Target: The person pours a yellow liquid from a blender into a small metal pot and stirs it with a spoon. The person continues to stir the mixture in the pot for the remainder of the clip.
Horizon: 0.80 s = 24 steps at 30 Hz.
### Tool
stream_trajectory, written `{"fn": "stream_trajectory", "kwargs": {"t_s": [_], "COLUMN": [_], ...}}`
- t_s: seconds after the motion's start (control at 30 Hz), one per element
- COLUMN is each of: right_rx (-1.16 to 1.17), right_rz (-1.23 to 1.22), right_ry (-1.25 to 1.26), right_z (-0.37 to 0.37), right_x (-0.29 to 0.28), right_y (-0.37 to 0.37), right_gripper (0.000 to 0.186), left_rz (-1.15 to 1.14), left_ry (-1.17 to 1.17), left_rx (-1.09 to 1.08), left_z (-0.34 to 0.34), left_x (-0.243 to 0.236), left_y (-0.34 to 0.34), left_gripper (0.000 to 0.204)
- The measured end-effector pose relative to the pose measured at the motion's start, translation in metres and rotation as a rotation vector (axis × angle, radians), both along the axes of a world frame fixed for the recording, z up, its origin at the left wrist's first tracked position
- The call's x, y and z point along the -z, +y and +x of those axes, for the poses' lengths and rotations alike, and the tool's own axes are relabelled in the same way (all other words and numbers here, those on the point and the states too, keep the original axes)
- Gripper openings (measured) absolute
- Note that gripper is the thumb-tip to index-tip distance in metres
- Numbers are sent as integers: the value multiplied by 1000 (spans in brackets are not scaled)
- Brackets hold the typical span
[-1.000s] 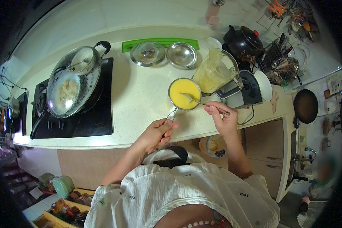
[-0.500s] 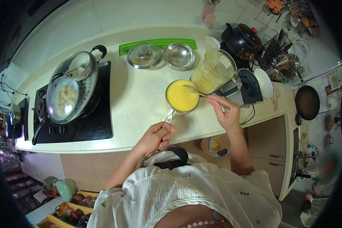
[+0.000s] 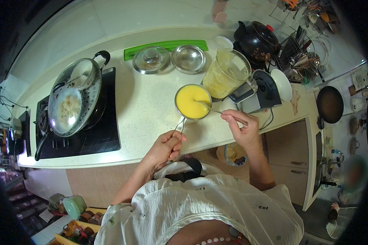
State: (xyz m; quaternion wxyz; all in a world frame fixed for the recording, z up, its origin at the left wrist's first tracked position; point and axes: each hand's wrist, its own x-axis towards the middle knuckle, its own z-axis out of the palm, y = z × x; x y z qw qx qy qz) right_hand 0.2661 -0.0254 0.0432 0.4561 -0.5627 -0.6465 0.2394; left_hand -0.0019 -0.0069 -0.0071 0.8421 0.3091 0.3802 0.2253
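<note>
A small metal saucepan point(image 3: 186, 116) full of smooth yellow liquid point(image 3: 189, 98) is over the counter's front part. My left hand point(image 3: 166, 146) is closed round its wire-like handle. Between the fingers and thumb of my right hand point(image 3: 243, 126) is the thin handle of a metal spoon point(image 3: 215, 110). The spoon's bowl dips into the yellow liquid near the pan's right side and is partly hidden by it. Just behind the spoon, a clear blender jug point(image 3: 227, 74) smeared with yellow stands by its dark base point(image 3: 265, 90).
At the left, a large wok with a glass lid point(image 3: 75, 98) sits on a black cooktop point(image 3: 106, 141). Behind the saucepan are a lid point(image 3: 151, 60) and a metal bowl point(image 3: 188, 59). Farther right stand a dark teapot point(image 3: 257, 41), a white bowl point(image 3: 281, 84) and a utensil rack point(image 3: 292, 55).
My right hand has moved the spoon from the pan's right rim toward the nearer part of the liquid, leaving a swirl. My left hand keeps its grip. The whole view has shifted slightly.
</note>
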Motion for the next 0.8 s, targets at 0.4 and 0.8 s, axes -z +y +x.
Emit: {"fn": "stream_trajectory", "kwargs": {"t_s": [0.4, 0.8], "right_rx": [-14, -34], "right_rz": [161, 174], "right_ry": [-105, -233], "right_z": [-9, -14], "right_x": [12, -11], "right_y": [23, 16], "right_gripper": [15, 14], "left_rz": [7, 0], "left_ry": [2, -17], "left_rx": [11, 8], "left_z": [-1, -1], "left_x": [-2, 0], "left_y": [1, 1], "left_gripper": [22, 20]}}
